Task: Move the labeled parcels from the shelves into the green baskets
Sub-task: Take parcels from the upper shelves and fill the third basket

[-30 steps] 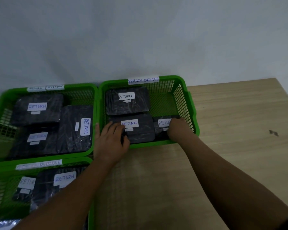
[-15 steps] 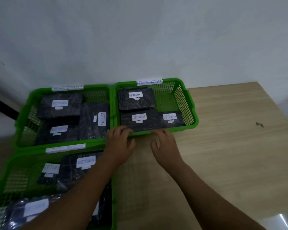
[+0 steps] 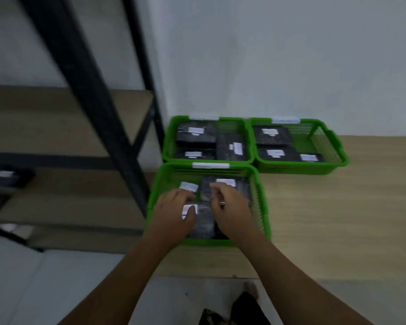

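Three green baskets sit on a wooden table (image 3: 338,219), each holding black wrapped parcels with white labels. Both hands are inside the near basket (image 3: 155,195). My left hand (image 3: 174,212) lies spread on a labeled parcel (image 3: 203,222), thumb by its white label. My right hand (image 3: 231,207) hovers just right of it with fingers curled over the parcels; blur hides whether it grips anything. Another labeled parcel (image 3: 225,182) lies beyond the hands. The far left basket (image 3: 171,137) and far right basket (image 3: 338,148) each hold three parcels.
A black metal shelf frame (image 3: 92,102) with wooden boards stands left of the table, close to the baskets. Two dark labeled parcels (image 3: 7,178) lie on its boards at the far left edge. Bare tabletop stretches to the right; pale floor lies below.
The view pulled back and swung left, bringing the shelf into sight. Both hands left the far right basket's front edge and came to the near basket's parcels.
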